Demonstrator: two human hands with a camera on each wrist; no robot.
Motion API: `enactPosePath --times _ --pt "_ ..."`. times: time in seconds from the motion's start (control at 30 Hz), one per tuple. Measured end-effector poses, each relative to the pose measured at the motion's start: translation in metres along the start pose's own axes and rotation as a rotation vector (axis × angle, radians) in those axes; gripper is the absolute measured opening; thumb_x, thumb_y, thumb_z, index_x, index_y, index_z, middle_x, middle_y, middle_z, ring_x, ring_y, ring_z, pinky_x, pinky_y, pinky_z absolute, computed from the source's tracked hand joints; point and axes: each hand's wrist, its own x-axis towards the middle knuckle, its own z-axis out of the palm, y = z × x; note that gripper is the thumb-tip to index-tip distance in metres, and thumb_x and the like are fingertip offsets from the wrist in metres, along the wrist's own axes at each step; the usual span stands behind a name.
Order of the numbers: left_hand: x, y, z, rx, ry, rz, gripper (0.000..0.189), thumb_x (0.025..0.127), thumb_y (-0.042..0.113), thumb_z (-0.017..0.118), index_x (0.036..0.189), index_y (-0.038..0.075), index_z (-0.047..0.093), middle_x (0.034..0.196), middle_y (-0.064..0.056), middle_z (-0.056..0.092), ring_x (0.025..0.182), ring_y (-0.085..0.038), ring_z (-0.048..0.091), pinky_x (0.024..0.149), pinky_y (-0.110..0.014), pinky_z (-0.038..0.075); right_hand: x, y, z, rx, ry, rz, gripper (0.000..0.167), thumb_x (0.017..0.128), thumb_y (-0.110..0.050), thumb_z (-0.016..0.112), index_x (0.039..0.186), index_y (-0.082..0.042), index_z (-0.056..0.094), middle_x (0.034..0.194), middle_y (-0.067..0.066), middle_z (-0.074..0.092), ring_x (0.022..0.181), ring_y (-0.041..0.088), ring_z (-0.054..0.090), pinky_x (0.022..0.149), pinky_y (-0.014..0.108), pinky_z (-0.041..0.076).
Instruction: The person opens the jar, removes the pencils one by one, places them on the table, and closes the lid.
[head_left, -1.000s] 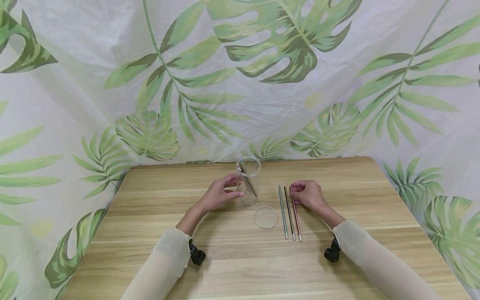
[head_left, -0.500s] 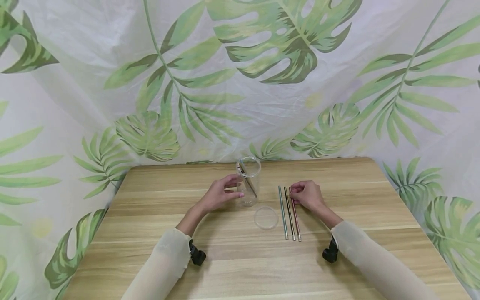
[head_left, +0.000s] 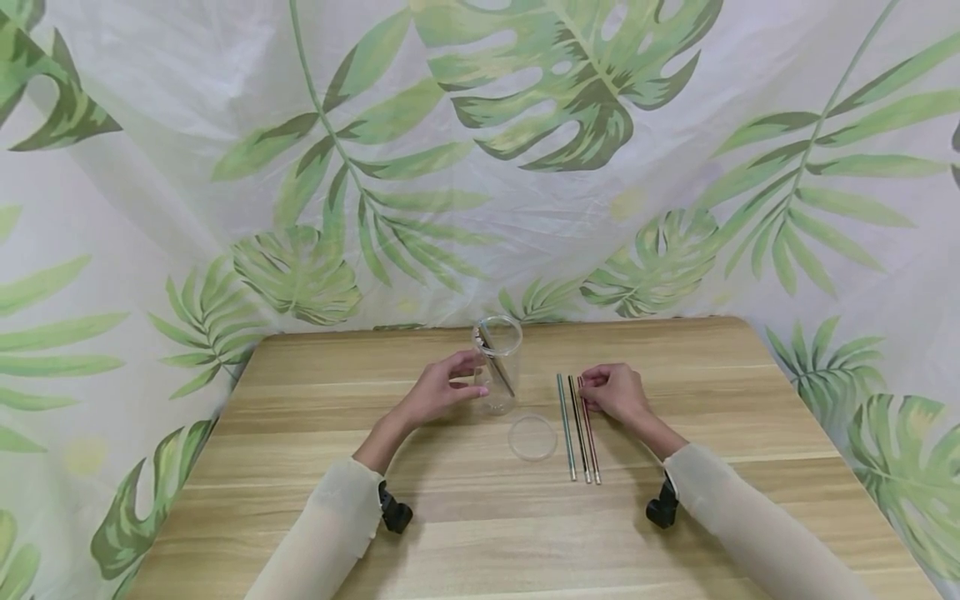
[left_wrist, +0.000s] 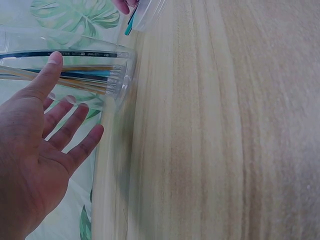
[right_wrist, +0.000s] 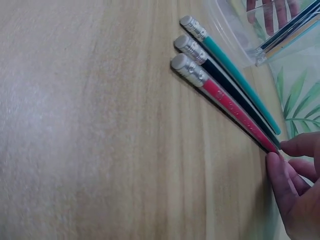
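Note:
A tall clear plastic cup [head_left: 498, 398] stands upright with several pencils [left_wrist: 90, 75] leaning inside, their eraser ends at its base. My left hand [head_left: 438, 387] holds the cup from the left, thumb in front and the other fingers loosely spread. To its right lie three pencils side by side: a teal pencil [head_left: 566, 425], a black pencil [head_left: 579, 427] and a red pencil [head_left: 590, 429], erasers toward me. My right hand [head_left: 618, 390] pinches the red pencil near its far end between thumb and index finger. That tip is hidden by the fingers.
A round clear lid [head_left: 512, 446] lies flat on the wooden table [head_left: 480, 550] between cup and pencils. Behind the table's far edge hangs a leaf-patterned cloth [head_left: 420, 242]. Black wrist cameras [head_left: 396, 510] sit at both cuffs.
The red pencil has shifted slightly left, closer to the black one, with my right hand pinching it. My left hand and the cup stay in place.

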Motion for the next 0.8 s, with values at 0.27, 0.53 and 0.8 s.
enactPosePath --times 0.27,0.53,0.8 --pt "-0.001 0.000 0.000 0.019 0.006 0.014 0.065 0.092 0.014 0.085 0.147 -0.002 0.054 0.146 -0.020 0.063 0.131 -0.038 0.064 0.107 -0.048 0.056 0.000 -0.009 -0.004 -0.028 -0.015 -0.110 0.026 0.095 -0.003 0.076 0.119 0.009 0.073 0.104 0.020 0.078 0.082 0.023 0.077 0.066 0.028 0.065" --pt "-0.001 0.001 0.001 -0.013 0.006 0.020 0.065 0.092 0.009 0.084 0.147 -0.005 0.053 0.145 -0.024 0.062 0.132 -0.043 0.063 0.106 -0.051 0.056 -0.001 -0.032 -0.010 -0.115 -0.015 -0.247 0.025 0.097 -0.007 0.076 0.121 0.002 0.075 0.107 0.014 0.079 0.097 0.028 0.075 0.075 0.021 0.059" --pt "-0.001 0.002 0.000 0.005 0.008 0.012 0.064 0.092 0.011 0.084 0.147 -0.003 0.054 0.145 -0.021 0.064 0.132 -0.040 0.064 0.108 -0.050 0.055 0.000 -0.061 -0.020 -0.045 -0.048 -0.354 0.024 0.100 -0.012 0.076 0.121 0.000 0.075 0.114 0.016 0.078 0.099 0.027 0.076 0.076 0.021 0.061"
